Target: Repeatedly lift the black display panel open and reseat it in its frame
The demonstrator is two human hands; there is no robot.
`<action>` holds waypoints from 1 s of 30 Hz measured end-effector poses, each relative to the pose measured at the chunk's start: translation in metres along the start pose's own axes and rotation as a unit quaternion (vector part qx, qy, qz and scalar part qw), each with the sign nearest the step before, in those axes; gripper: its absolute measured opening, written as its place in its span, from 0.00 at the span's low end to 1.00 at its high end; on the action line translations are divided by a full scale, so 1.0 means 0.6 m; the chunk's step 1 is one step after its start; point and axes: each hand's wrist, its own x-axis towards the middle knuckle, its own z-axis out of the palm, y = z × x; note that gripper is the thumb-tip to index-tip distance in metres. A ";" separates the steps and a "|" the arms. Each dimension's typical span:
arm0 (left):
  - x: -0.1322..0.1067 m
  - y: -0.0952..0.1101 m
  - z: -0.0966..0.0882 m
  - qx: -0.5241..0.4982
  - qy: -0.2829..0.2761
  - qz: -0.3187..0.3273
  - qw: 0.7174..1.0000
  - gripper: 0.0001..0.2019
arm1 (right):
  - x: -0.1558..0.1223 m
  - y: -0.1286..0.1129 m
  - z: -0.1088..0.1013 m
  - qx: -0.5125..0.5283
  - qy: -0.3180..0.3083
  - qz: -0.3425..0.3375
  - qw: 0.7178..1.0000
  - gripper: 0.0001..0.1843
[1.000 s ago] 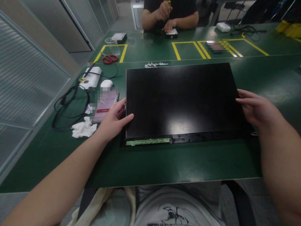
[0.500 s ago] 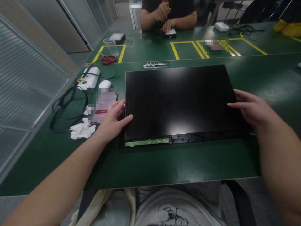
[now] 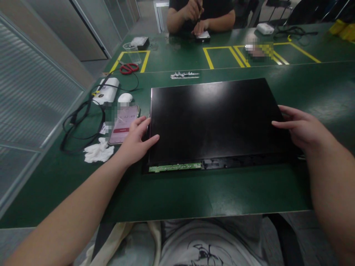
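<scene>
A large black LCD screen panel [image 3: 213,122] lies before me, with a long green circuit board [image 3: 174,167] and a dark strip along its near edge. My left hand [image 3: 140,138] grips the panel's left edge, thumb on the face and fingers at the side. At the opposite edge, my right hand [image 3: 302,125] holds on the same way, its thumb over the top and other fingers partly hidden. The panel seems to rest over a dark frame or backing, of which only the near rim shows.
Left of the panel are a phone [image 3: 124,123], crumpled tissue [image 3: 99,150], a white mouse-like object [image 3: 125,98], a white box [image 3: 107,90], black cables [image 3: 65,142] and red-handled scissors [image 3: 129,68]. White scraps [image 3: 184,75] lie beyond it. Across the table, a person works on a hard drive [image 3: 203,36].
The panel's far edge has dipped a little towards me, and the bright reflection near its front has faded. Both hands keep their hold. My view has shifted slightly.
</scene>
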 end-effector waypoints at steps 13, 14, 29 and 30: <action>0.000 0.032 0.006 0.185 -0.021 -0.002 0.983 0.33 | -0.018 -0.025 0.016 -0.010 0.032 0.053 0.998 0.29; 0.000 0.031 0.007 0.189 -0.021 0.000 0.982 0.32 | -0.014 -0.022 0.013 -0.011 0.032 0.053 0.998 0.30; 0.002 0.020 0.019 0.232 -0.022 0.040 0.972 0.26 | 0.018 0.013 -0.011 -0.044 0.033 0.032 0.998 0.34; 0.002 0.019 0.020 0.234 -0.021 0.040 0.971 0.27 | 0.018 0.014 -0.010 -0.047 0.033 0.025 0.998 0.34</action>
